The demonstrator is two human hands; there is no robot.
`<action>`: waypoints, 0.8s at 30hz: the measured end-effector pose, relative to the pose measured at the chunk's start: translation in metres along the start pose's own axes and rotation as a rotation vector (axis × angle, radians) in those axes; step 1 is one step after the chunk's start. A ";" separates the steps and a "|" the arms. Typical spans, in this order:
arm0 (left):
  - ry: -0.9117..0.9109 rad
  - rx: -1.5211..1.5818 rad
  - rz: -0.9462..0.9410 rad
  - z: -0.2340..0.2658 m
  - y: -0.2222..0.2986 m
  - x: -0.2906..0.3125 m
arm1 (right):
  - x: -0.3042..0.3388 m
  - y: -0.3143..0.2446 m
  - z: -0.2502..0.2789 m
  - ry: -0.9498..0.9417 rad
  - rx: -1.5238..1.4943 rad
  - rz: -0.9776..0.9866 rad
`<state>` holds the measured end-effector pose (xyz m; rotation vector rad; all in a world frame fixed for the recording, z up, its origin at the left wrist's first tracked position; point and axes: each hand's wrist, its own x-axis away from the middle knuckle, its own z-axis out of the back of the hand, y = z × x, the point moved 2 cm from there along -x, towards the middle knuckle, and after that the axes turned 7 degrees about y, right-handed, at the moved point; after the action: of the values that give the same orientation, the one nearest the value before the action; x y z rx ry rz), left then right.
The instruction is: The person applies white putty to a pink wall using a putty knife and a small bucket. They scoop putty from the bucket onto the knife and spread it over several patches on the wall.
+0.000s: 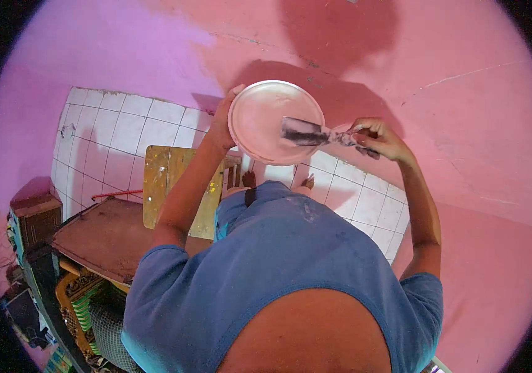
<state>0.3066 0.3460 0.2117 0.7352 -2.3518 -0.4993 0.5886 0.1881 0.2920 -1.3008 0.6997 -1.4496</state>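
Observation:
My left hand (222,124) grips the left rim of a round, pale bucket lid (275,161), held up near the pink wall. Whitish paste (286,98) appears smeared over its upper face. In my right hand (382,140) is a putty knife (303,132), its handle pinched between the fingers and its blade pointing left. The dark, paste-streaked blade lies over the right half of the lid; whether it touches the surface I cannot tell. Some fingers of my left hand are hidden behind the lid.
The wall (464,130) is pink, turning purple at the left. Below are white floor tiles (172,112) and my bare feet. A paint-spotted wooden stool or chair (157,186) stands by my left arm, beside a brown tabletop (101,233). Carved wooden furniture (70,292) is at lower left.

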 end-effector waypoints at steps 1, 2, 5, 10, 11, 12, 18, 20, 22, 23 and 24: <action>0.000 0.002 -0.001 0.001 0.001 0.002 | 0.002 -0.008 0.004 0.002 0.021 -0.019; -0.017 0.026 0.021 0.001 0.002 0.003 | 0.004 -0.016 0.010 0.006 0.039 -0.037; -0.068 0.099 0.088 -0.002 0.003 0.005 | 0.007 -0.019 0.021 -0.014 0.155 -0.055; -0.146 0.158 0.152 0.009 -0.003 -0.006 | 0.006 -0.017 0.029 -0.036 0.170 -0.036; -0.119 0.140 0.150 0.007 -0.003 -0.004 | 0.005 -0.019 0.027 -0.038 0.158 -0.020; -0.093 0.123 0.148 0.006 -0.004 -0.003 | 0.004 -0.021 0.025 -0.039 0.145 -0.004; -0.078 0.098 0.106 0.017 -0.010 -0.007 | 0.000 -0.030 0.003 -0.103 0.141 -0.056; -0.089 0.114 0.126 0.018 -0.010 -0.007 | -0.004 -0.025 -0.004 -0.107 0.122 -0.044; -0.080 0.110 0.127 0.018 -0.012 -0.006 | -0.006 -0.023 -0.013 -0.109 0.103 -0.031; -0.074 0.103 0.123 0.018 -0.011 -0.006 | -0.006 -0.024 -0.018 -0.103 0.126 -0.025; -0.063 0.097 0.121 0.019 -0.012 -0.005 | -0.006 -0.024 -0.021 -0.097 0.149 -0.018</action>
<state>0.3023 0.3431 0.1893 0.6239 -2.4764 -0.3636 0.5607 0.1965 0.3064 -1.2548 0.5078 -1.4155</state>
